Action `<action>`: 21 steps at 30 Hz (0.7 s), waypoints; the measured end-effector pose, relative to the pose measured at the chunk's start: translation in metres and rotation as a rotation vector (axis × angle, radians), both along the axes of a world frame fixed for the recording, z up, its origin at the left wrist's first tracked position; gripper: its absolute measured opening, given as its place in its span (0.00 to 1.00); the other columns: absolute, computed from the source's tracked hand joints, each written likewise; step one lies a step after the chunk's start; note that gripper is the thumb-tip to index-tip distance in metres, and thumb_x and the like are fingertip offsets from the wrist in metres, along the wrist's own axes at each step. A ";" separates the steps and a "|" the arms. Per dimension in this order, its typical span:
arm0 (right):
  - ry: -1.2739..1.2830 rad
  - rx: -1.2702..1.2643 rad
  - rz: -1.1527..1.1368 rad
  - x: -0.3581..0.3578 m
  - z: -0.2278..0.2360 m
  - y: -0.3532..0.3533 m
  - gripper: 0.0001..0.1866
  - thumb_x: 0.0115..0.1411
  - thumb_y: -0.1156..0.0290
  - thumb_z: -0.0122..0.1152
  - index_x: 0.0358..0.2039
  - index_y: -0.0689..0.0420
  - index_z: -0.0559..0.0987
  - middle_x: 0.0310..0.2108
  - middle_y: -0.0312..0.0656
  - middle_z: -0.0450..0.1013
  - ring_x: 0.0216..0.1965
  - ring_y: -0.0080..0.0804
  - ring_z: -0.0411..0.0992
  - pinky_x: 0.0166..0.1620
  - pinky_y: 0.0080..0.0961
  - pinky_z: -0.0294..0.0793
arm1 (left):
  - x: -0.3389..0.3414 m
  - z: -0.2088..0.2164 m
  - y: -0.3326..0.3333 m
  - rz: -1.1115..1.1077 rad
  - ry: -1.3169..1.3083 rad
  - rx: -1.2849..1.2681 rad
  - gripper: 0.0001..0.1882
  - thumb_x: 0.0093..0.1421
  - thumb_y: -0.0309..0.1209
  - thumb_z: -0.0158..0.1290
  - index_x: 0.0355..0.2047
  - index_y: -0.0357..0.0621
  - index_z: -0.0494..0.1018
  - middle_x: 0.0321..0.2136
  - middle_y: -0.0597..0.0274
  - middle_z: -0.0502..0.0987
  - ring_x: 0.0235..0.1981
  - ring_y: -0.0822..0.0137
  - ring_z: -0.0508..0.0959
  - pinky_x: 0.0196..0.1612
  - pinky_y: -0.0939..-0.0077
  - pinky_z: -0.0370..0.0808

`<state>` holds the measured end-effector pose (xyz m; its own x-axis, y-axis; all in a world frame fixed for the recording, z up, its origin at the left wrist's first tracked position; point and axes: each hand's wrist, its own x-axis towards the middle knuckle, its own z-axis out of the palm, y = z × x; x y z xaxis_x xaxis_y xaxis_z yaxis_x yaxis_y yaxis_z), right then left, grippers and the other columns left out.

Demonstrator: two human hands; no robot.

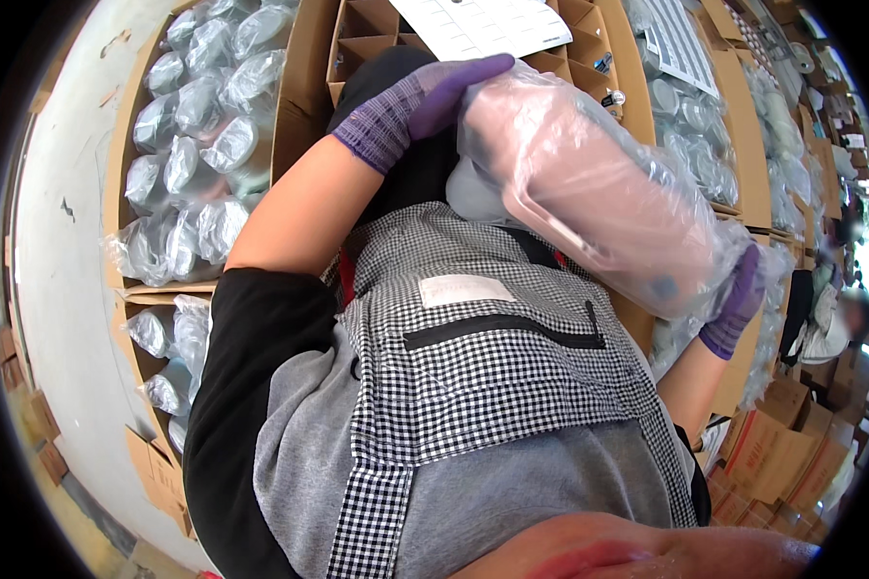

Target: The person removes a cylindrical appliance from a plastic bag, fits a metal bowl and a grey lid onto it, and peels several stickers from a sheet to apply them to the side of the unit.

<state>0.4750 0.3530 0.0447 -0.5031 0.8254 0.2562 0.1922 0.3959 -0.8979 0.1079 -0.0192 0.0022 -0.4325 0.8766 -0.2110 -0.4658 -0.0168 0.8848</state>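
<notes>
Chin point(589, 531) nearest, at the bottom edge | pink bottle point(589, 183) in see-through bag point(729, 246), slanting in front of checked apron point(521, 372) | left hand point(449, 96): fingers bent round the top end | right hand point(739, 304): fingers holding the low end | edge of brown box point(299, 87) close by left arm point(304, 203), pale floor point(87, 193) past it

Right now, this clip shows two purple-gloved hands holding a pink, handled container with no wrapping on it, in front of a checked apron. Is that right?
Not quite: the pink container is inside a clear plastic bag, as the head view shows. The left hand and right hand do hold it in front of the checked apron.
</notes>
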 end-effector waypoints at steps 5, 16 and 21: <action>-0.255 0.228 0.131 -0.002 0.006 -0.038 0.20 0.70 0.64 0.55 0.54 0.66 0.77 0.49 0.44 0.78 0.50 0.30 0.74 0.56 0.29 0.70 | 0.044 -0.025 0.004 -0.161 -0.046 0.145 0.26 0.73 0.42 0.42 0.64 0.37 0.63 0.58 0.53 0.73 0.59 0.64 0.72 0.65 0.67 0.66; -0.223 -0.101 -0.102 0.014 0.000 -0.043 0.21 0.67 0.61 0.58 0.51 0.65 0.79 0.48 0.44 0.78 0.50 0.31 0.74 0.56 0.29 0.69 | 0.076 -0.082 0.011 -0.413 0.857 0.018 0.26 0.67 0.39 0.51 0.62 0.41 0.65 0.60 0.54 0.71 0.60 0.59 0.72 0.65 0.62 0.67; -0.128 -0.126 -0.097 0.047 -0.044 -0.022 0.22 0.69 0.61 0.54 0.54 0.67 0.77 0.51 0.45 0.77 0.52 0.32 0.73 0.58 0.28 0.68 | 0.085 -0.054 0.025 -0.198 -0.683 0.079 0.32 0.65 0.43 0.52 0.64 0.38 0.62 0.60 0.51 0.71 0.61 0.54 0.72 0.66 0.55 0.67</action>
